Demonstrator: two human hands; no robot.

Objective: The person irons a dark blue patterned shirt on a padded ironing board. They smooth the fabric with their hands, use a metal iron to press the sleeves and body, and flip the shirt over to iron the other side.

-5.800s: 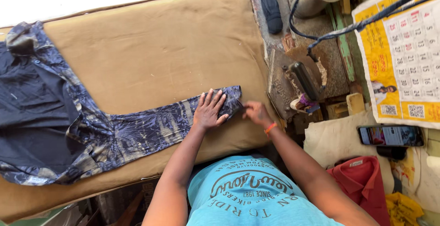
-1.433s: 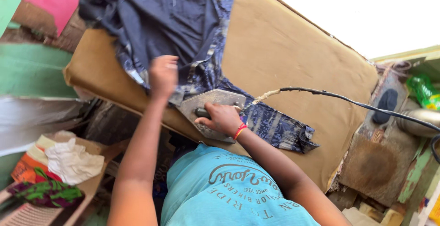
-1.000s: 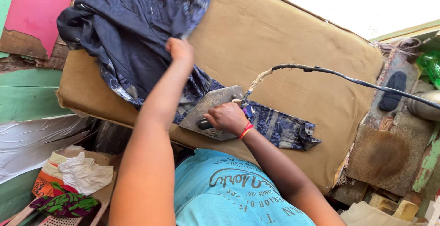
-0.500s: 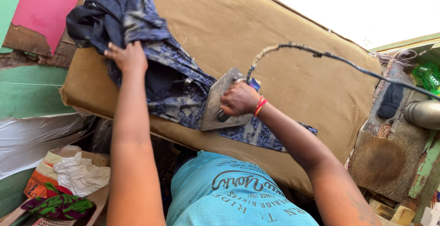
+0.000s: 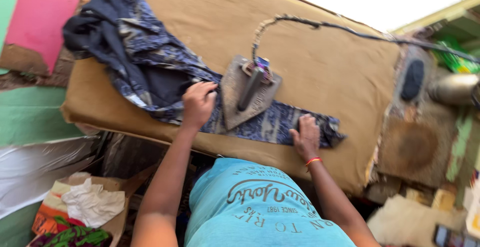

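Blue patterned cloth, iron let go, both hands down flat.

Half a second back, right hand clamped on the iron's handle; now off it and pressed open-palmed on the far end of the garment point(image 5: 165, 77), near the frayed tip. Iron point(image 5: 248, 91) left standing alone on the cloth between the two hands, dark handle up, heavy grey wedge-shaped sole down, braided cord point(image 5: 320, 26) trailing off toward the upper right. Left hand point(image 5: 198, 103) moved in from the bunched dark fabric to just beside the iron, fingers spread, gripping nothing, only holding the cloth flat. Right hand point(image 5: 306, 136) likewise empty, red band at the wrist. Probably a pause for smoothing and tensioning the strip before another pass. Padded table cover point(image 5: 325, 72) coarse, tan, worn; garment thin, limp, mottled navy, heaped at the upper left.
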